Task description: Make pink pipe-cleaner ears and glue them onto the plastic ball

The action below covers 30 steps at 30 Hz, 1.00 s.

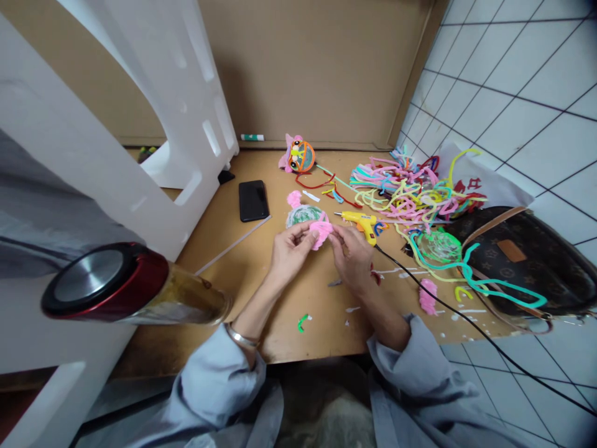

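Observation:
Both hands hold a small fuzzy pink pipe-cleaner piece (321, 234) over the middle of the table. My left hand (290, 250) pinches its left side, and my right hand (352, 254) grips its right edge with closed fingers. Just behind them lies a round green-and-white coil (302, 216), partly covered by the pink piece. A yellow glue gun (359, 221) rests beyond my right hand, its nozzle pointing left. Partly hidden beneath my right wrist are red-handled scissors (375, 275). Another pink fuzzy tuft (293, 199) sits beyond the coil.
A finished-looking pink and orange figure (300, 155) stands at the back. Loose pipe cleaners (410, 186) are heaped at right, beside a brown bag (527, 261). A black phone (253, 200), a clear glue stick (233, 246) and a red-lidded bottle (140, 283) are at left. The glue gun's black cord (438, 298) runs right.

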Each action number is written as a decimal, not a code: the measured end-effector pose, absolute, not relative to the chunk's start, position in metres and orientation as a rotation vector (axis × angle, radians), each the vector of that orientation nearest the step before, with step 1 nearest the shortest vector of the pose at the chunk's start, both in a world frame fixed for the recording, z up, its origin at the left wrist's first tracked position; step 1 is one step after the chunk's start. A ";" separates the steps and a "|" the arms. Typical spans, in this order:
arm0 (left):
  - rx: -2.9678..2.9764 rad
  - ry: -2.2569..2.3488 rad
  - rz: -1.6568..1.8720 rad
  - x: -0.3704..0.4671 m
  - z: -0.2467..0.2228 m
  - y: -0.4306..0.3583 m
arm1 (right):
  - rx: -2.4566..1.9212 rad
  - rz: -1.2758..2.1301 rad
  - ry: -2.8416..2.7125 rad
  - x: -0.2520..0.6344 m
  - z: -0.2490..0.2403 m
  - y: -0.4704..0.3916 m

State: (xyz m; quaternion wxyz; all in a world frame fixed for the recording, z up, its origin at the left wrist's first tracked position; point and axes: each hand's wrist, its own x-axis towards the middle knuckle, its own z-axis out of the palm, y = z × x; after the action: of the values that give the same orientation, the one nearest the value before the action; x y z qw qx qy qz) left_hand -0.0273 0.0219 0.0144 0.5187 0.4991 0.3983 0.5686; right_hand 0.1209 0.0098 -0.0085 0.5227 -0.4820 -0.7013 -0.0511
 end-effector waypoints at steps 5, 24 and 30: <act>1.232 0.955 1.345 -0.028 0.012 0.022 | -1.163 -0.179 -1.739 0.124 -0.012 0.012; 1.231 0.984 1.342 -0.027 0.011 0.022 | -1.154 -0.275 -1.737 0.122 -0.010 0.010; 1.275 1.031 1.308 -0.024 0.007 0.019 | -1.164 -0.353 -1.797 0.121 -0.003 0.004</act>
State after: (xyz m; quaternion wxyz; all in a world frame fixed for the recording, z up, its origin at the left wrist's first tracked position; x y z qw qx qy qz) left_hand -0.0236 0.0191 0.0069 0.4985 0.5269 0.4262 0.5406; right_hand 0.1214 0.0039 -0.0034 0.4670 -0.4742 -0.7324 -0.1437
